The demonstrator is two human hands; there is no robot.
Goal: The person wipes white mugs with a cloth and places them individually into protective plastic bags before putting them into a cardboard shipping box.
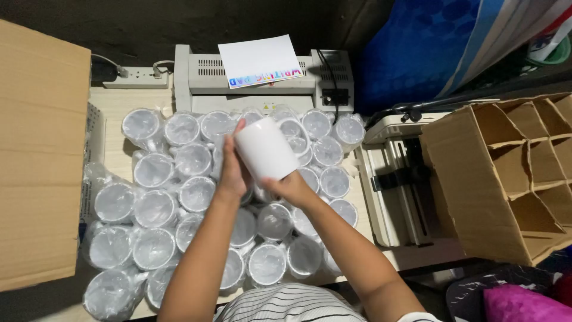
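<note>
Both hands hold a plain white mug (266, 149) above the tabletop (113, 149): the left hand (233, 173) has its grip clamped on its side, the right hand (290, 186) on its base, over plastic-wrapped mugs (155, 209).

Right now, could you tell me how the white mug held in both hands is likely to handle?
The white mug looks rigid and glazed, so probably slippery and breakable if dropped. Both the left hand and right hand grip it. Laid sideways, its round wall would likely roll.
</note>
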